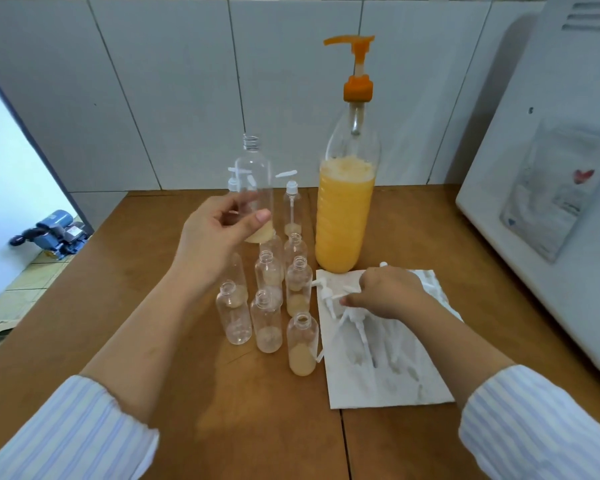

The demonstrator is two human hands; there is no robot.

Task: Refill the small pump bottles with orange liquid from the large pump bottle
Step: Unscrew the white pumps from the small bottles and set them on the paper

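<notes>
The large pump bottle (345,216) stands at the back of the wooden table, about half full of orange liquid, with an orange pump head (358,64). My left hand (219,233) holds a clear uncapped small bottle (255,174) up in the air, a little pale liquid at its bottom. Several open small bottles (267,320) stand clustered in front, each with a bit of liquid. My right hand (385,294) rests on a white paper towel (388,375), fingers pinched on a white pump head (329,296) among several loose pumps.
Two small bottles with pumps fitted (292,209) stand behind the cluster. A white appliance (548,202) fills the right side. A tiled wall (153,98) backs the table. The table's left edge drops to the floor, where a blue machine (54,233) sits.
</notes>
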